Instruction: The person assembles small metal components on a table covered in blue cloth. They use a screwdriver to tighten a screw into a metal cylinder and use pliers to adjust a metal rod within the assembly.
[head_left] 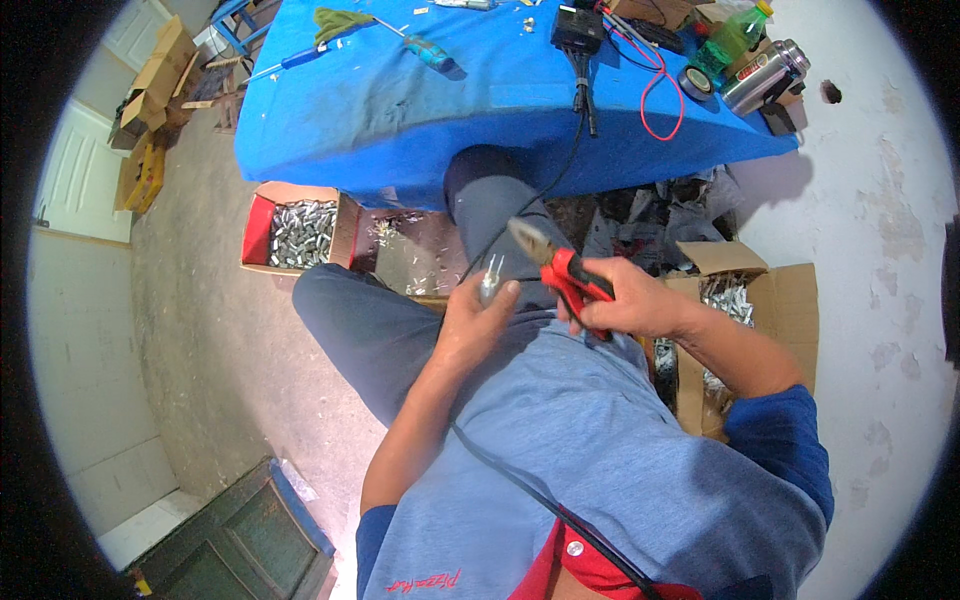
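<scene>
My left hand point(468, 325) is closed around a small silvery cylinder point(489, 287), above my lap. Two thin metal leads stick up from the cylinder's end. In my right hand point(635, 298) is a pair of combination pliers point(562, 270) with red and black handles. The pliers' jaws point up and to the left, a short way right of the leads and apart from them. Whether the jaws are parted is hard to make out.
A red-edged box point(257, 232) full of silvery cylinders stands left of my knee. At right is a cardboard box point(795, 310) with metal parts. The blue-covered table point(480, 115) ahead carries a screwdriver point(428, 52), a black device point(577, 30), a green bottle point(733, 38) and a steel flask point(765, 77).
</scene>
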